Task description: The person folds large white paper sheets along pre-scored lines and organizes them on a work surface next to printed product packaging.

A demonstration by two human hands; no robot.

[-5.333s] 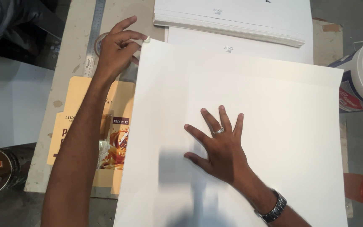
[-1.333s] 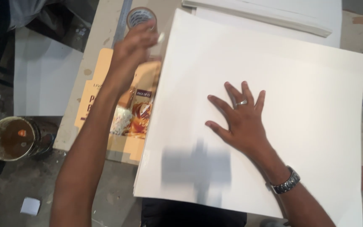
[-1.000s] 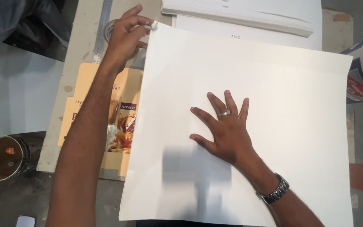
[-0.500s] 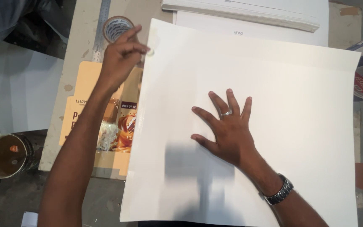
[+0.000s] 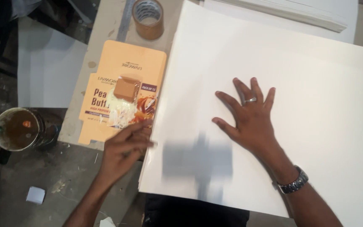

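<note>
A large white rectangular sheet of card (image 5: pixel 299 80) lies flat across the bench (image 5: pixel 106 29), filling most of the view. The right hand (image 5: pixel 251 117) rests palm down on the middle of it, fingers spread and flat, gripping nothing; a silver ring shows on one finger and a metal wristwatch (image 5: pixel 293 184) sits on the wrist below.

The left hand (image 5: pixel 124 149) is at the sheet's left edge, near its lower corner. Its fingers are stretched toward that edge and blurred, so whether they pinch the card or only touch it cannot be told. The edge there looks like several sheets stacked together.

Just above the left hand lies a flattened orange printed carton blank (image 5: pixel 120 90) with a picture of a brown bar on it; the fingertips overlap its lower right corner. Beyond the carton, farther from the left hand, a roll of brown packing tape (image 5: pixel 148 17) lies flat on the bench, beside the white sheet's upper left corner.

Beyond the right hand's fingertips, at the far edge of the bench, lies a stack of white boards (image 5: pixel 290 10).

To the left of the left hand, off the bench on the dirty floor, stands a round tin of brownish liquid (image 5: pixel 18 129). A small white paper scrap (image 5: pixel 35 195) lies on the floor below it.
</note>
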